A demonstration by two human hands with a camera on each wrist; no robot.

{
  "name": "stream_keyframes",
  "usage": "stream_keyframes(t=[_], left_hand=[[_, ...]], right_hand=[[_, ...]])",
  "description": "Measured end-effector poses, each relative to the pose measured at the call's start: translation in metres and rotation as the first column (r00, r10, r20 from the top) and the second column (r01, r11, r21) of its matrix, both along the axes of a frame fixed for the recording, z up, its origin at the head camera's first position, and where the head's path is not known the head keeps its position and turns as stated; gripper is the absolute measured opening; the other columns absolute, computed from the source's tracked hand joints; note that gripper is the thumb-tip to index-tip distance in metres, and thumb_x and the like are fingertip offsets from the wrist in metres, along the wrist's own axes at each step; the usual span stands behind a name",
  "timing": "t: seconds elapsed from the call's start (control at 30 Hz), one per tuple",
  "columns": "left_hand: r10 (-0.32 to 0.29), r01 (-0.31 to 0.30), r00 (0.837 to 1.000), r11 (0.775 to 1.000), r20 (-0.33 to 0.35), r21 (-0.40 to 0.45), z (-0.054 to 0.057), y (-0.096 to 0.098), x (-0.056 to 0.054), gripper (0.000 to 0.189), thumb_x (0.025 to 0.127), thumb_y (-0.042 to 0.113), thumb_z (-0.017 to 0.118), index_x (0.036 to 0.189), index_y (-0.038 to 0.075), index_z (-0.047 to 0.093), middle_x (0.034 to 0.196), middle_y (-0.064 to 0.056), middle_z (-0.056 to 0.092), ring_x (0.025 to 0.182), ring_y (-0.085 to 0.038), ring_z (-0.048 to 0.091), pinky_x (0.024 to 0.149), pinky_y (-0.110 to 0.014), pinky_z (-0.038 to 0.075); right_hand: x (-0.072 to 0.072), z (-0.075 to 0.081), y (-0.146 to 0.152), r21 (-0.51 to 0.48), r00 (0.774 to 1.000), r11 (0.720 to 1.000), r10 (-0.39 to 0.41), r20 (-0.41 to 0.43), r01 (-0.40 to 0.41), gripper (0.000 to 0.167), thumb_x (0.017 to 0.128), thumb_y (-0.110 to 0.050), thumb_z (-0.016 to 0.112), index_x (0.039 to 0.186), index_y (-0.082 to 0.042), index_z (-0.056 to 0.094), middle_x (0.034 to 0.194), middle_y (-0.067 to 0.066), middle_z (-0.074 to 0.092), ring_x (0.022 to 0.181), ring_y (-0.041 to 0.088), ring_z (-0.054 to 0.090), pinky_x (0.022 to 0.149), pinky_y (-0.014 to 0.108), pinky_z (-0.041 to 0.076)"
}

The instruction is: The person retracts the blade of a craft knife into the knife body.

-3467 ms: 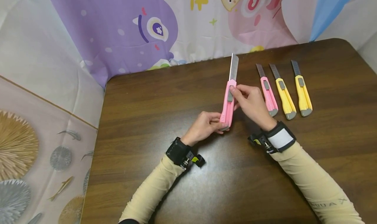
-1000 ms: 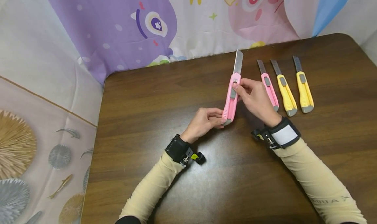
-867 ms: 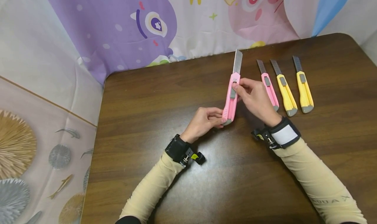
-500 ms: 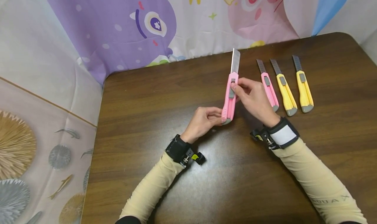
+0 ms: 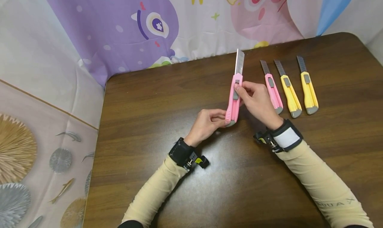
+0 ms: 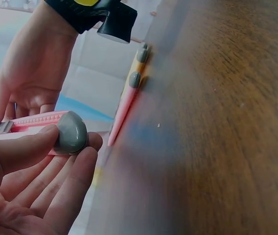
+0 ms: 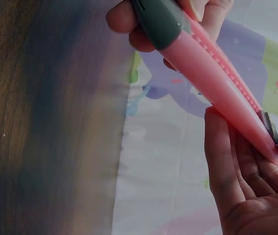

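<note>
A pink snap-off utility knife (image 5: 232, 107) is held up over the table, its long metal blade (image 5: 239, 62) extended and pointing away from me. My left hand (image 5: 204, 124) pinches the grey end cap (image 6: 72, 133) between thumb and fingers. Near the blade end, my right hand (image 5: 258, 101) grips the body, fingers behind it and thumb on the grey slider (image 5: 235, 95). In the right wrist view, the right fingers (image 7: 220, 156) lie along the underside of the pink body. The blade is out of sight in both wrist views.
To the right on the brown table (image 5: 143, 105) lie another pink utility knife (image 5: 273, 93) and two yellow ones, the nearer yellow knife (image 5: 291, 96) and the outer yellow knife (image 5: 310, 93). All have their blades out. A cartoon-printed curtain (image 5: 203, 31) hangs behind the table's far edge.
Compared with the oldest frame, the slider sits slightly lower in the knife's slot, under the right thumb. The knife has tilted slightly left over the last second. Both hands keep their hold.
</note>
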State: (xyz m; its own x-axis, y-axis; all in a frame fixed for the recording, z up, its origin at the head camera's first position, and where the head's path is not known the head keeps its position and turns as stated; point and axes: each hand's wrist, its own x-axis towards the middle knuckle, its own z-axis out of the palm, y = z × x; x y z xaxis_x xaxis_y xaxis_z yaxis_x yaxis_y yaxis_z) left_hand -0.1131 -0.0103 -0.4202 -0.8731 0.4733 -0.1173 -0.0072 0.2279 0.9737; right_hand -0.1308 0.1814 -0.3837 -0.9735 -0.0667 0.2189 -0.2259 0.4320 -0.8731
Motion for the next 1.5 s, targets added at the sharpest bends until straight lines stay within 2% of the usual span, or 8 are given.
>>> stream_keyframes(t=[0.17, 0.33, 0.43, 0.6, 0.87, 1.07, 1.5], left_hand=[[0.001, -0.001, 1.0, 1.0, 0.005, -0.004, 0.0001, -0.0001, 0.0011, 0.026, 0.089, 0.001, 0.069, 0.114, -0.003, 0.069, 0.106, -0.022, 0.074, 0.091, -0.02, 0.074, 0.078, -0.026, 0.063], [0.005, -0.005, 1.0, 1.0, 0.015, -0.001, 0.0003, 0.0005, 0.002, 0.025, 0.089, 0.002, 0.07, 0.114, -0.002, 0.07, 0.106, -0.021, 0.074, 0.087, -0.016, 0.074, 0.078, -0.03, 0.063], [0.012, -0.012, 0.999, 1.0, 0.029, -0.002, 0.0004, 0.0011, 0.0025, 0.025, 0.089, 0.003, 0.07, 0.113, -0.001, 0.07, 0.105, -0.02, 0.075, 0.084, -0.014, 0.074, 0.077, -0.035, 0.064], [0.021, -0.021, 0.999, 1.0, 0.042, 0.01, -0.0007, 0.0022, 0.0027, 0.024, 0.089, 0.002, 0.069, 0.113, -0.002, 0.07, 0.106, -0.022, 0.074, 0.081, -0.015, 0.074, 0.076, -0.038, 0.064], [0.034, -0.035, 0.999, 0.999, 0.042, 0.03, -0.002, 0.0025, 0.0029, 0.023, 0.09, 0.001, 0.069, 0.112, -0.004, 0.069, 0.105, -0.024, 0.073, 0.078, -0.009, 0.071, 0.075, -0.038, 0.064], [0.035, -0.037, 0.998, 0.999, 0.047, 0.035, -0.0013, 0.0021, 0.0008, 0.024, 0.09, 0.0, 0.068, 0.113, -0.006, 0.068, 0.106, -0.025, 0.073, 0.08, -0.014, 0.073, 0.077, -0.039, 0.064], [0.026, -0.027, 0.999, 0.999, 0.018, 0.036, -0.002, 0.0014, -0.0002, 0.025, 0.09, -0.002, 0.067, 0.115, -0.006, 0.067, 0.108, -0.025, 0.072, 0.089, -0.022, 0.074, 0.079, -0.033, 0.064]], right_hand=[[0.0007, -0.0008, 0.0004, 0.027, 1.0, 1.0, -0.011, -0.017, 0.011, 0.023, 0.099, -0.016, 0.06, 0.102, 0.003, 0.071, 0.077, 0.019, 0.068, 0.058, 0.0, 0.055, 0.05, 0.012, 0.046], [0.0014, 0.0002, 0.0011, 0.064, 0.999, 0.998, -0.02, -0.051, 0.023, 0.021, 0.098, -0.016, 0.061, 0.099, 0.001, 0.073, 0.068, 0.014, 0.061, 0.054, 0.007, 0.046, 0.044, 0.018, 0.034], [0.0014, 0.0009, 0.0015, 0.077, 0.998, 0.997, -0.012, -0.06, 0.016, 0.02, 0.098, -0.014, 0.061, 0.099, 0.002, 0.073, 0.067, 0.011, 0.057, 0.054, 0.009, 0.043, 0.044, 0.018, 0.031], [0.0004, 0.0018, 0.0022, 0.079, 0.997, 0.997, 0.007, -0.073, -0.002, 0.018, 0.097, -0.012, 0.061, 0.1, 0.002, 0.072, 0.068, 0.011, 0.057, 0.056, 0.008, 0.044, 0.045, 0.018, 0.031], [0.0002, 0.0037, 0.0004, 0.064, 0.998, 0.998, 0.029, -0.063, -0.025, 0.018, 0.096, -0.012, 0.064, 0.099, 0.003, 0.072, 0.075, 0.015, 0.065, 0.058, 0.007, 0.044, 0.046, 0.016, 0.03], [-0.0004, 0.0026, -0.0014, 0.058, 0.998, 0.998, 0.027, -0.061, -0.023, 0.017, 0.095, -0.012, 0.065, 0.1, 0.003, 0.072, 0.081, 0.018, 0.071, 0.061, 0.006, 0.048, 0.049, 0.014, 0.035], [-0.0007, -0.0018, -0.0018, 0.029, 0.999, 1.0, -0.005, -0.048, 0.006, 0.019, 0.096, -0.014, 0.064, 0.104, 0.002, 0.07, 0.084, 0.016, 0.07, 0.059, 0.005, 0.048, 0.047, 0.016, 0.035]])
